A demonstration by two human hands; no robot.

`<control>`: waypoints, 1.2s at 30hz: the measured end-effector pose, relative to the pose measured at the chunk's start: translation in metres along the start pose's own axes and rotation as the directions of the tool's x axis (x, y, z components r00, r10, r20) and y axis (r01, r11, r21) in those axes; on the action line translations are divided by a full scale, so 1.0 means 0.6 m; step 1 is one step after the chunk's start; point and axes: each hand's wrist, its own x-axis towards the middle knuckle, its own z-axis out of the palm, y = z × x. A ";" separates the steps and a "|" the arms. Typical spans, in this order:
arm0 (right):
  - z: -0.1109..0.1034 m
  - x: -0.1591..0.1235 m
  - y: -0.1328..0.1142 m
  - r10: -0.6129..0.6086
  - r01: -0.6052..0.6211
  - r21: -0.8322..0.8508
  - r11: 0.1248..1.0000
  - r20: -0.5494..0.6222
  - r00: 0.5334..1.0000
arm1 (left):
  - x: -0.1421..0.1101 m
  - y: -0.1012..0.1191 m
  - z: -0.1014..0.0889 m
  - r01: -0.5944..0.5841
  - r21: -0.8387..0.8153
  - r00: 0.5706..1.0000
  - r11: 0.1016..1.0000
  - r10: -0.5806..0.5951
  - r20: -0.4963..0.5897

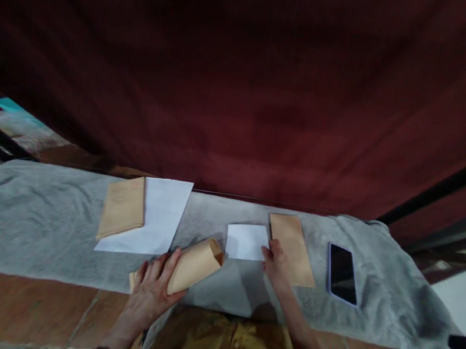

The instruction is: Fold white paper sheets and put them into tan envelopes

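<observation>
One brown packet (124,208) on a white sheet (164,217), ten o'clock; left hand (151,290) wrapped over a brown envelope (196,267), eleven o'clock, mouth gaping, contents indiscernible; white card (246,241), twelve o'clock, edge narrowly pinched by right hand (275,262); flat envelope (294,249), one o'clock; phone (343,274), two o'clock

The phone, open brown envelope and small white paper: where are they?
Phone (343,274): head view, its dark screen.
Open brown envelope (195,265): head view, its upper side.
Small white paper (246,242): head view, middle of its face.

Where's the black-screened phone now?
Head view, right side: the black-screened phone in its pale purple case lies on the grey cloth, just right of the flat tan paper envelope.
</observation>
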 end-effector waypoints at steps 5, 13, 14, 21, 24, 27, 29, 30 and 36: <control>-0.026 -0.006 -0.011 0.012 -0.013 0.279 0.960 0.005 1.000 | 0.005 -0.003 0.002 -0.020 -0.041 1.000 0.999 0.020 -0.008; -0.030 -0.019 -0.006 -0.055 0.040 0.066 0.997 0.250 0.967 | 0.007 -0.003 -0.002 -0.033 -0.068 0.999 0.997 0.032 -0.006; -0.035 -0.016 -0.006 -0.061 0.053 0.035 0.998 0.277 0.959 | 0.007 -0.004 0.000 -0.035 -0.069 0.999 0.997 0.035 -0.001; -0.054 0.005 -0.010 -0.081 0.087 0.000 0.996 0.363 0.928 | 0.015 -0.007 0.005 -0.078 -0.072 0.996 0.994 0.081 0.033; -0.047 0.010 -0.012 -0.082 0.087 0.005 0.996 0.396 0.915 | 0.021 -0.003 0.004 -0.082 -0.083 0.996 0.993 0.085 0.041; -0.032 0.011 -0.016 -0.075 0.075 0.015 0.997 0.413 0.908 | 0.029 0.007 0.004 -0.090 -0.101 0.995 0.991 0.094 0.039; -0.020 0.008 -0.021 -0.076 0.075 0.020 0.997 0.411 0.908 | 0.036 0.018 0.005 -0.107 -0.118 0.993 0.987 0.112 0.031; -0.013 0.006 -0.024 -0.080 0.077 0.023 0.997 0.407 0.910 | 0.040 0.023 0.006 -0.118 -0.127 0.992 0.985 0.123 0.028; 0.024 -0.012 -0.041 -0.121 0.102 0.070 0.992 0.359 0.926 | 0.066 0.056 0.004 -0.177 -0.150 0.983 0.973 0.183 0.025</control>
